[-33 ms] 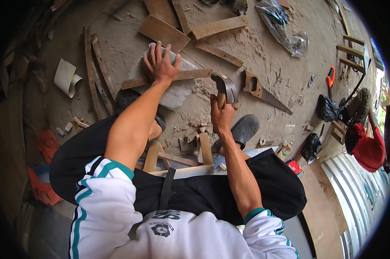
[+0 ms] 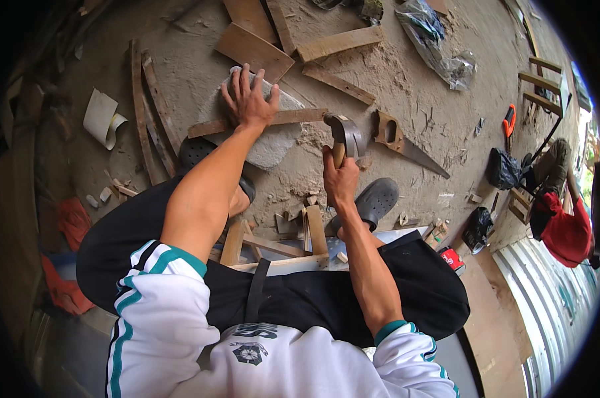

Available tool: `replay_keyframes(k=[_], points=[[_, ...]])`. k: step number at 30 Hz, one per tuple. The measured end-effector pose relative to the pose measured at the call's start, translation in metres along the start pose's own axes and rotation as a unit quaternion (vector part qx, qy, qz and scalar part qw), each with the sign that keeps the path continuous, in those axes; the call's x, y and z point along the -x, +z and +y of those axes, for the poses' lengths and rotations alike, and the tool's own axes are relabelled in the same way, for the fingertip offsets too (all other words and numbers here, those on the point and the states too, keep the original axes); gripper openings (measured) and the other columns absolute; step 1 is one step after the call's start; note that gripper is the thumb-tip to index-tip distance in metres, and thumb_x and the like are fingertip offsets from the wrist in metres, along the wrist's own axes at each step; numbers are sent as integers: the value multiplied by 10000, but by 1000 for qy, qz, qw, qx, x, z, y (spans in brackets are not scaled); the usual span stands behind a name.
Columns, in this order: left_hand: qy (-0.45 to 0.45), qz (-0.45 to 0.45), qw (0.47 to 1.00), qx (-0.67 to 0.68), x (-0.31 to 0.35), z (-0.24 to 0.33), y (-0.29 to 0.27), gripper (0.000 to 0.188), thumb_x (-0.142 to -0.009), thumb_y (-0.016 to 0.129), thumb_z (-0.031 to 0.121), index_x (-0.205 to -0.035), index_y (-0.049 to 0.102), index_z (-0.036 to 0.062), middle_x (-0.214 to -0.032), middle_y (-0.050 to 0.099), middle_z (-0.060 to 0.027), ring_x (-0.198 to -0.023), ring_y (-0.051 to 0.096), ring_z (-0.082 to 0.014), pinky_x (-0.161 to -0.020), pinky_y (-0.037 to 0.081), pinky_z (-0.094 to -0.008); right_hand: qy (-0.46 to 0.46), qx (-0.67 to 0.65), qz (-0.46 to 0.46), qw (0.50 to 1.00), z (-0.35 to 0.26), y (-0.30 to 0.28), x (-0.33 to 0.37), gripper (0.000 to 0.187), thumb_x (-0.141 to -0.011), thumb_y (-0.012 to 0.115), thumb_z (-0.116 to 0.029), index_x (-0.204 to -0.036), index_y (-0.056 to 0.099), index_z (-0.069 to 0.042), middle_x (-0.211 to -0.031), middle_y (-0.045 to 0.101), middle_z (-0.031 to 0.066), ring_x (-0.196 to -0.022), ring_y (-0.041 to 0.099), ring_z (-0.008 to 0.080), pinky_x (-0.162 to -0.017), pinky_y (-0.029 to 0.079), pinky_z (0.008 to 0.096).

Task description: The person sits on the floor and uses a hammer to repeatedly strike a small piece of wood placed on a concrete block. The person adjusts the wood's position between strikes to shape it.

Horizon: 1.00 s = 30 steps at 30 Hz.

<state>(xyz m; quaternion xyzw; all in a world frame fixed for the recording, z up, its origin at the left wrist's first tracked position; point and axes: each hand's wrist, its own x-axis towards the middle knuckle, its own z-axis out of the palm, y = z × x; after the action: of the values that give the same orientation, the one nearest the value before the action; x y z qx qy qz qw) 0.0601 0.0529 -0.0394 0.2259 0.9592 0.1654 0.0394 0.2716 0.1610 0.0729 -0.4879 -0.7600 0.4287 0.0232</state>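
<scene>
A narrow wooden strip (image 2: 297, 116) lies across a pale, rough stone block (image 2: 270, 151) on the ground. My left hand (image 2: 252, 106) rests over the strip and block, its fingers spread toward the block's far side; the palm's contact is hidden. In my right hand (image 2: 340, 179) is a claw hammer (image 2: 346, 134), gripped by its wooden handle just below the head. The hammer's face is at the strip's right end; whether they touch I cannot tell. Right of the hammer lies a handsaw (image 2: 406, 147) with a wooden grip.
Boards (image 2: 255, 53) lie beyond the block, and long slats (image 2: 139, 109) lie to the left. A wooden frame (image 2: 283, 260) sits between my legs. Clear plastic (image 2: 436, 46) lies at far right. An orange-handled tool (image 2: 510, 121) and black bags (image 2: 504, 167) are near another person in red (image 2: 569, 232).
</scene>
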Motion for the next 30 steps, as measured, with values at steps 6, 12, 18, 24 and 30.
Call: replay_keyframes(k=[6, 12, 18, 24, 30], points=[[-2, -17, 1000, -15, 3, 2, -4, 544, -924, 535, 460, -1369, 601, 154, -1590, 344, -114, -1509, 202, -317, -1193, 15, -631, -7, -7, -15, 1000, -20, -12, -6, 217, -938, 685, -199, -1063, 614, -38, -706, 629, 187, -591, 632, 310, -581, 489, 404], [-8, -37, 999, -30, 3, 3, -8, 531, -933, 524, 440, -1383, 589, 166, -1608, 310, -107, -1525, 167, -317, -1193, -1, -643, -169, -161, 24, 972, -3, -4, -8, 217, -1027, 599, -243, -905, 604, -63, -746, 559, -15, -658, 494, 54, -532, 377, 246], [-29, -51, 997, -48, -2, 3, -8, 503, -960, 489, 427, -1402, 571, 201, -1643, 241, -101, -1548, 80, -326, -1174, -58, -680, 28, 39, -75, 996, 0, -2, 8, 267, -951, 612, -167, -1178, 539, -48, -777, 629, 287, -725, 634, 499, -629, 493, 497], [-36, -58, 996, -49, -1, 3, -7, 507, -973, 463, 435, -1430, 544, 230, -1658, 213, -82, -1552, 41, -336, -1163, -78, -694, -36, -53, -5, 998, -41, -28, -3, 167, -959, 657, -152, -1023, 597, -10, -679, 586, 117, -585, 549, 172, -552, 455, 351], [-35, -39, 997, -54, -3, 6, -4, 559, -985, 440, 462, -1506, 450, 260, -1674, 172, -77, -1554, 30, -339, -1152, -95, -704, -172, -137, 42, 975, 13, 14, -5, 159, -976, 641, -166, -944, 616, -13, -657, 596, 124, -537, 568, 246, -515, 433, 376]])
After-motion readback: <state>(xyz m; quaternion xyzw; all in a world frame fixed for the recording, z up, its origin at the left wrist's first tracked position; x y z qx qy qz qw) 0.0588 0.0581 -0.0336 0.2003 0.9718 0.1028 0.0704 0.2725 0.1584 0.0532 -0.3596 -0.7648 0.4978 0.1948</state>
